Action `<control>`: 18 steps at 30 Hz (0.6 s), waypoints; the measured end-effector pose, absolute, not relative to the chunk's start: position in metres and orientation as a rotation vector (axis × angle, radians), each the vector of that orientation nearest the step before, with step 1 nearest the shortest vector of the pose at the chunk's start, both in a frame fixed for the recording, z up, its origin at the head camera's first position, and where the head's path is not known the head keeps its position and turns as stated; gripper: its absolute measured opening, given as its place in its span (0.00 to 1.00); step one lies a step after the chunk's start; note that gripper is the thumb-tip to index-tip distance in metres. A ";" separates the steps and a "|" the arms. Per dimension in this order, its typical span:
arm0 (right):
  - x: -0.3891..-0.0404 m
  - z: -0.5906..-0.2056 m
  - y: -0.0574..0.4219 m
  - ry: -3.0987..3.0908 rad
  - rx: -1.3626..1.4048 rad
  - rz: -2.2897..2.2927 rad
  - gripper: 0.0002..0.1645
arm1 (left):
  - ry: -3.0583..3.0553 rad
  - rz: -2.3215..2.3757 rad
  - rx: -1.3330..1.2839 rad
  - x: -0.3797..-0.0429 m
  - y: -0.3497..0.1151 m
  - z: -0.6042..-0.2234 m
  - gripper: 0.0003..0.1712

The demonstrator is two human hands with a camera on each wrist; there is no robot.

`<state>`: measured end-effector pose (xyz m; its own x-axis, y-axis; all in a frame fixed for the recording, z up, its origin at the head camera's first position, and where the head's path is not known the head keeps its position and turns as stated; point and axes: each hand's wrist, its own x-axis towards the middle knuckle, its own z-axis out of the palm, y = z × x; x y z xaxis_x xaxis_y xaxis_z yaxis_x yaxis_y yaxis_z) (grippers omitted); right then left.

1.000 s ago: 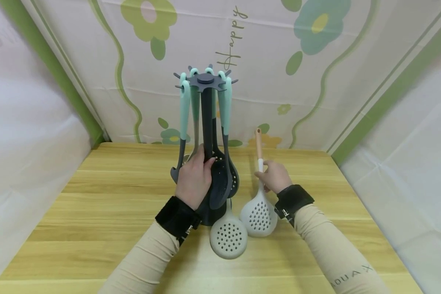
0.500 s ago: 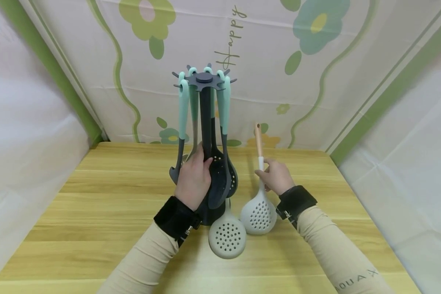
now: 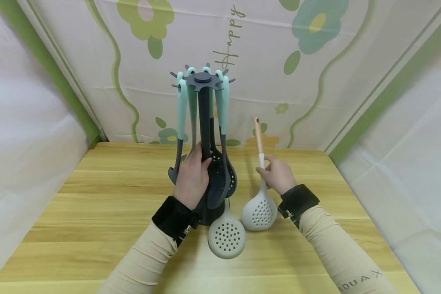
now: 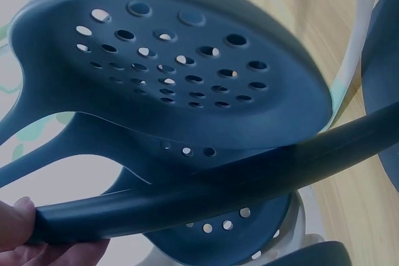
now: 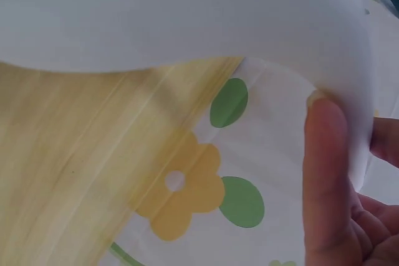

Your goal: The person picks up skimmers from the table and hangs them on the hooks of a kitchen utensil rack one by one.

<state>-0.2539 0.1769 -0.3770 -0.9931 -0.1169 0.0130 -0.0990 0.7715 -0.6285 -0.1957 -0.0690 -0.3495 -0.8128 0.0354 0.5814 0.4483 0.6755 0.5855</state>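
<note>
My left hand (image 3: pixel 192 175) grips the dark post (image 3: pixel 204 118) of a utensil stand, low among the hanging tools. Mint-handled utensils (image 3: pixel 181 108) hang from its spiked top, their dark heads around the post. In the left wrist view, a dark perforated skimmer (image 4: pixel 174 79) hangs beside the post, with my fingertips around the post at lower left. My right hand (image 3: pixel 279 175) pinches the white neck of a perforated skimmer (image 3: pixel 260 212), wooden handle up, head down. The right wrist view shows my thumb (image 5: pixel 325 172) against its pale neck.
A light grey perforated skimmer head (image 3: pixel 226 239) sits in front of the stand's dark base (image 3: pixel 209 214), just left of the white skimmer. All this is on a wooden table (image 3: pixel 114 228). A flowered cloth (image 3: pixel 272 94) rises behind its far edge.
My right hand has raised the white skimmer slightly, and its head now sits a little farther up in the head view. My left hand keeps its hold on the post.
</note>
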 end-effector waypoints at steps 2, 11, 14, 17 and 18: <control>-0.253 -0.375 0.176 2.939 -0.189 -1.043 0.33 | -2.347 -1.017 -0.374 -0.196 -0.069 -0.349 0.13; -0.252 -0.372 0.176 2.953 -0.217 -1.062 0.33 | -2.334 -1.052 -0.396 -0.196 -0.071 -0.346 0.09; -0.252 -0.372 0.177 2.958 -0.224 -1.065 0.33 | -2.326 -1.064 -0.396 -0.195 -0.071 -0.346 0.07; -0.252 -0.372 0.178 2.960 -0.227 -1.078 0.32 | -2.317 -1.057 -0.384 -0.195 -0.071 -0.347 0.07; -0.252 -0.372 0.179 2.959 -0.230 -1.084 0.32 | -2.313 -1.053 -0.379 -0.195 -0.071 -0.347 0.07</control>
